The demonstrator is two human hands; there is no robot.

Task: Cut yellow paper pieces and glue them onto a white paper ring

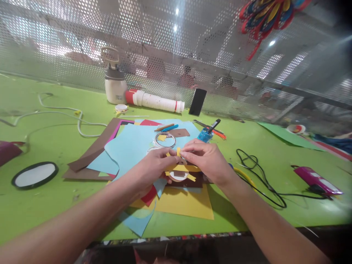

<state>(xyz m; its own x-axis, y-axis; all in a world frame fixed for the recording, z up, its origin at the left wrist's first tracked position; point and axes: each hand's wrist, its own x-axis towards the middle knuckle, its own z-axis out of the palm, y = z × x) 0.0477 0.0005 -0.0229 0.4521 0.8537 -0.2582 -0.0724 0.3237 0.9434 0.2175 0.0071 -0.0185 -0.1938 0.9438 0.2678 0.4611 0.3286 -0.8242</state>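
Observation:
Close in front of me, over the sheets, is a small paper craft figure [179, 175], round and white with yellow strips sticking out at its sides. My left hand [154, 167] is closed on its left side, thumb near the top. A small upright yellow paper piece [178, 151] stands at the figure's top, between both hands' fingertips. The thumb and index finger of my right hand [207, 157] pinch at this piece. Fingers partly cover the contact points. Under the hands are brown paper [189, 182] and a yellow sheet [189, 203].
Light blue sheets [132, 139] carry a tape roll [165, 139] and pens [169, 127]. A blue pen cup [205, 135] stands beyond my right hand. Rightward lie a black cable [258, 176] and a magenta glue gun [316, 180]. Behind are a sprayer bottle [114, 86] and a phone [197, 102].

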